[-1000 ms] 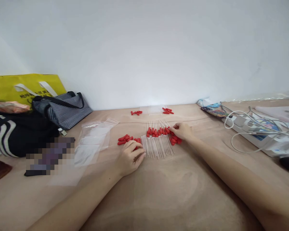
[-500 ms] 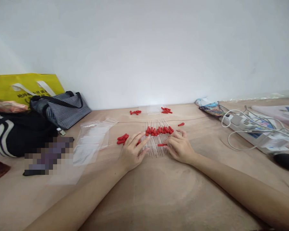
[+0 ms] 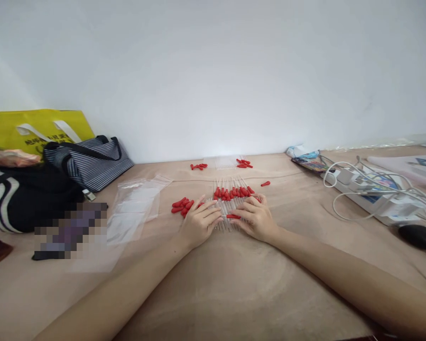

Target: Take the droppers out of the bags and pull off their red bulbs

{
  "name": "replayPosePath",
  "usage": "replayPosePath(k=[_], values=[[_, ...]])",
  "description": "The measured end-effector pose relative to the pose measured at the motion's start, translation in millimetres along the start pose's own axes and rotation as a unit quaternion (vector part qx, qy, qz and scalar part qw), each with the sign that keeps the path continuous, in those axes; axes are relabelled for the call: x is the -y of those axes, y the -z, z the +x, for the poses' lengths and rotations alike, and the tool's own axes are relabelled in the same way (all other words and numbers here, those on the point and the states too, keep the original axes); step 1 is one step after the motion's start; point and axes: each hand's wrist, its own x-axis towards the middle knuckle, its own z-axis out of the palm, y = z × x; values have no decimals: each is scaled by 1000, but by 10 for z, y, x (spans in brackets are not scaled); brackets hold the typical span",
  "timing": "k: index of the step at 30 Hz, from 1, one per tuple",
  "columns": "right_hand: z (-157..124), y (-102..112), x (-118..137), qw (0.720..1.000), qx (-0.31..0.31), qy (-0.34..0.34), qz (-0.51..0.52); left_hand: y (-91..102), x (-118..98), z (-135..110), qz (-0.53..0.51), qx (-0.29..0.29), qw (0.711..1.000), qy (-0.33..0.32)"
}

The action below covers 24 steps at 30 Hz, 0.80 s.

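Note:
My right hand (image 3: 258, 220) pinches a red rubber dropper bulb (image 3: 233, 216) between thumb and fingers, its narrow neck pointing left. Opposite it, my left hand (image 3: 200, 223) is closed on a thin glass tube, mostly hidden by the fingers; its end is at the bulb's neck. How far the tube sits inside the bulb cannot be made out. Beneath both hands lie several loose glass tubes (image 3: 228, 226). Just beyond is a row of glass droppers with red bulbs (image 3: 233, 192). Loose red bulbs (image 3: 179, 204) are heaped beside my left hand.
A single red bulb (image 3: 265, 183) lies right of the row. More red bulbs (image 3: 199, 166) and clear tubes are near the wall. Plastic bags (image 3: 131, 208), a striped bag (image 3: 92, 161) and a black bag stand left. A power strip (image 3: 362, 194), cables and a black mouse (image 3: 421, 237) lie right.
My hands have come closer together. The red bulb has moved left toward my left hand, and its neck now meets the tube's end.

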Motion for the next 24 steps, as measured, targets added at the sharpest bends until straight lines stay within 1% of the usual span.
replayPosePath(k=[3, 7, 16, 20, 24], values=[[-11, -1, 12, 1000, 7, 11, -10, 18, -17, -1, 14, -4, 1000, -22], [-24, 51, 38, 999, 23, 18, -25, 56, -51, -7, 39, -4, 998, -43], [-44, 105, 38, 999, 46, 24, -9, 84, -79, 3, 36, -1, 998, -54], [-45, 116, 35, 998, 43, 32, 11, 87, -82, -5, 26, 5, 998, -52], [-40, 128, 34, 999, 24, 41, 14, 90, -83, -4, 20, 8, 998, -54]])
